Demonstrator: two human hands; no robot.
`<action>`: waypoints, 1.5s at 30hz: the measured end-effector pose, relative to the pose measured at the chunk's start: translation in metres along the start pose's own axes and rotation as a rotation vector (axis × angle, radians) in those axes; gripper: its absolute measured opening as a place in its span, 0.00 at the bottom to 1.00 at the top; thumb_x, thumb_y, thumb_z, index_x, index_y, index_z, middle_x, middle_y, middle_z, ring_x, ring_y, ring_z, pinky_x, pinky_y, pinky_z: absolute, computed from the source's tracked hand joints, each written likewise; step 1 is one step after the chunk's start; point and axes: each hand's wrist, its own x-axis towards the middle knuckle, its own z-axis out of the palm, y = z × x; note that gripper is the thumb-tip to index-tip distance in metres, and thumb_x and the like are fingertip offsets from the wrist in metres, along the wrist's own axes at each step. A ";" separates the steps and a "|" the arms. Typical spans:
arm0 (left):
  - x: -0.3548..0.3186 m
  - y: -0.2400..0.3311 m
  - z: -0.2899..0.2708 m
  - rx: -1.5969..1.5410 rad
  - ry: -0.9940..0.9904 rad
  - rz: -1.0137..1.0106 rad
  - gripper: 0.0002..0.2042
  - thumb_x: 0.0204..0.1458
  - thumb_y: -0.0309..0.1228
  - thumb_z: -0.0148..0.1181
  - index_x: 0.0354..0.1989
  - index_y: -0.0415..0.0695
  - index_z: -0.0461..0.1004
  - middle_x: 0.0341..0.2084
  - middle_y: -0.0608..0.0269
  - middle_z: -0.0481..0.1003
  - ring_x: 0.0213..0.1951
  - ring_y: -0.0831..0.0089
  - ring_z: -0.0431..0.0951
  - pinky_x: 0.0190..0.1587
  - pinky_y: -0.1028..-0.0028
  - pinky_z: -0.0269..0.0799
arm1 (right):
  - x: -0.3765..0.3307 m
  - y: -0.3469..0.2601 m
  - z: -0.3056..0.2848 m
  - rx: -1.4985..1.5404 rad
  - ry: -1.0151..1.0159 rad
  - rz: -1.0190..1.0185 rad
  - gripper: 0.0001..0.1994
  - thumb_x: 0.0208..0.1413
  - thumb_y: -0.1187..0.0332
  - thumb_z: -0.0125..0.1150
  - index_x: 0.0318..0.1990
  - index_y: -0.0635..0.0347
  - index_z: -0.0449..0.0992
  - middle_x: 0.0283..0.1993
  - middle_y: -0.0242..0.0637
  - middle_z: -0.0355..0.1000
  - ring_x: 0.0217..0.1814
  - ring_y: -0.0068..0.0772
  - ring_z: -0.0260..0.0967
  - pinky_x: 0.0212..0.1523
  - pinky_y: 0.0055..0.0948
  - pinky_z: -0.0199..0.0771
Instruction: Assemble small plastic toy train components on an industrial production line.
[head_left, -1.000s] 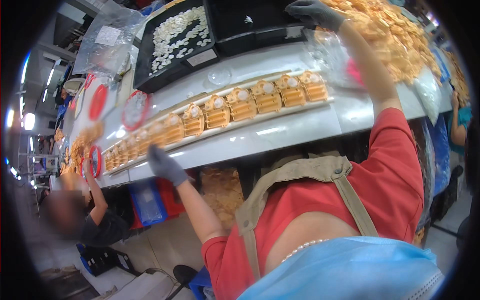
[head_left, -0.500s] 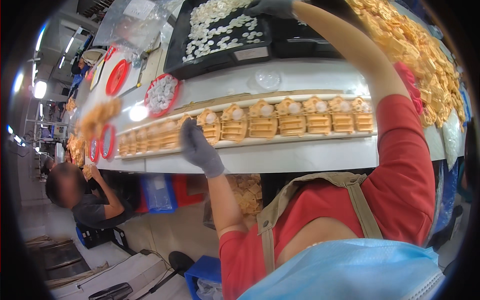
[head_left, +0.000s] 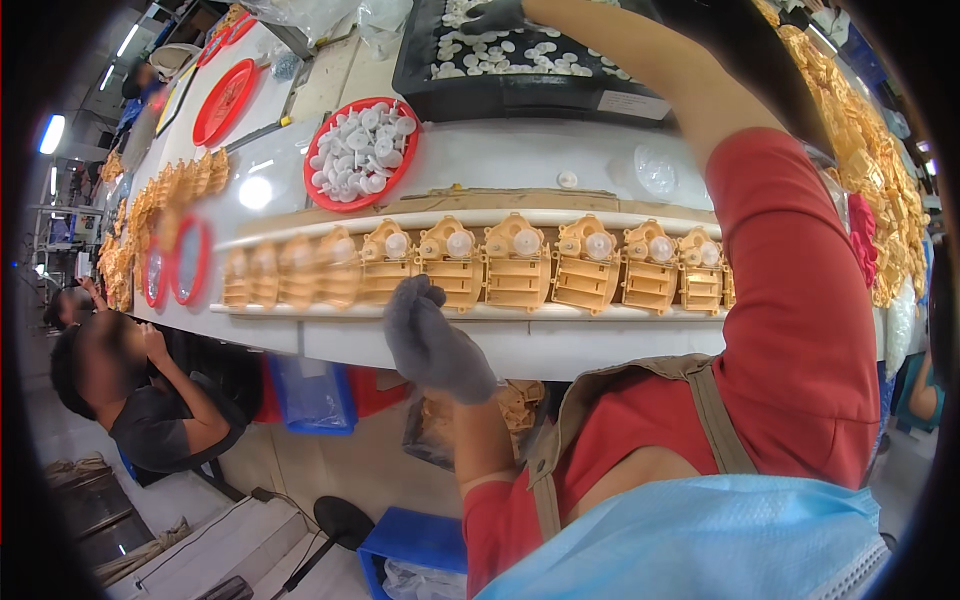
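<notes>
My left hand [head_left: 435, 340], in a grey glove, has its fingers curled together at the near edge of a row of orange plastic housings [head_left: 517, 262]. Whatever may lie inside those fingers is hidden. Each clearly visible housing carries a round whitish piece [head_left: 527, 242] in its upper part and slots below. Far from me, my right hand [head_left: 492, 16], also gloved, reaches into a black tray [head_left: 540, 97] of loose white discs [head_left: 545, 50]. It touches the discs at the picture's top edge, where its fingers are only partly visible.
White rails [head_left: 600, 312] border the row. Behind it stand a red bowl of white round parts [head_left: 360, 155], a lone white disc [head_left: 567, 179] and a clear plastic piece [head_left: 655, 168]. Orange parts [head_left: 850, 150] are heaped at right. Another person [head_left: 165, 400] sits at left.
My left hand has drawn back from the housings toward me and sits farther right. My right hand stays in the black tray. The whole view has shifted.
</notes>
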 end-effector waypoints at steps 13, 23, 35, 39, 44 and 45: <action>-0.045 -0.019 -0.006 0.220 -0.264 0.313 0.11 0.47 0.10 0.52 0.40 0.32 0.74 0.34 0.53 0.77 0.35 0.67 0.77 0.37 0.74 0.74 | -0.046 -0.173 0.156 0.237 -0.267 -0.118 0.13 0.53 0.59 0.56 0.39 0.58 0.78 0.34 0.37 0.75 0.36 0.35 0.70 0.39 0.36 0.70; -0.049 -0.009 0.005 0.376 -0.385 0.500 0.13 0.45 0.12 0.56 0.40 0.36 0.75 0.34 0.52 0.76 0.35 0.59 0.77 0.37 0.68 0.74 | -0.061 -0.266 0.124 0.332 -0.254 -0.176 0.16 0.52 0.57 0.58 0.43 0.57 0.78 0.38 0.39 0.76 0.40 0.38 0.72 0.43 0.37 0.71; -0.064 -0.013 0.005 0.514 -0.301 0.393 0.07 0.51 0.13 0.53 0.38 0.30 0.74 0.33 0.49 0.76 0.35 0.59 0.77 0.37 0.68 0.76 | -0.217 0.004 -0.093 0.410 0.612 0.099 0.12 0.51 0.62 0.59 0.34 0.60 0.81 0.23 0.37 0.76 0.26 0.27 0.74 0.31 0.27 0.73; -0.064 -0.010 0.016 0.448 -0.252 0.238 0.06 0.52 0.14 0.52 0.36 0.29 0.74 0.34 0.49 0.76 0.35 0.62 0.77 0.37 0.70 0.76 | -0.286 0.172 -0.081 0.206 0.478 0.385 0.15 0.48 0.58 0.61 0.40 0.53 0.82 0.29 0.36 0.78 0.29 0.30 0.74 0.33 0.31 0.75; -0.059 -0.012 -0.004 0.640 -0.246 0.297 0.08 0.55 0.17 0.52 0.42 0.30 0.73 0.38 0.50 0.76 0.37 0.67 0.77 0.39 0.72 0.76 | -0.291 0.174 0.016 -0.069 0.280 0.384 0.26 0.45 0.49 0.61 0.49 0.55 0.77 0.46 0.44 0.76 0.49 0.43 0.73 0.52 0.38 0.72; -0.060 -0.010 0.003 0.632 -0.256 0.293 0.08 0.55 0.17 0.52 0.42 0.30 0.73 0.38 0.50 0.76 0.37 0.67 0.77 0.39 0.72 0.76 | -0.306 0.157 0.016 -0.092 0.260 0.476 0.28 0.45 0.48 0.62 0.51 0.56 0.75 0.48 0.45 0.75 0.51 0.43 0.72 0.54 0.38 0.70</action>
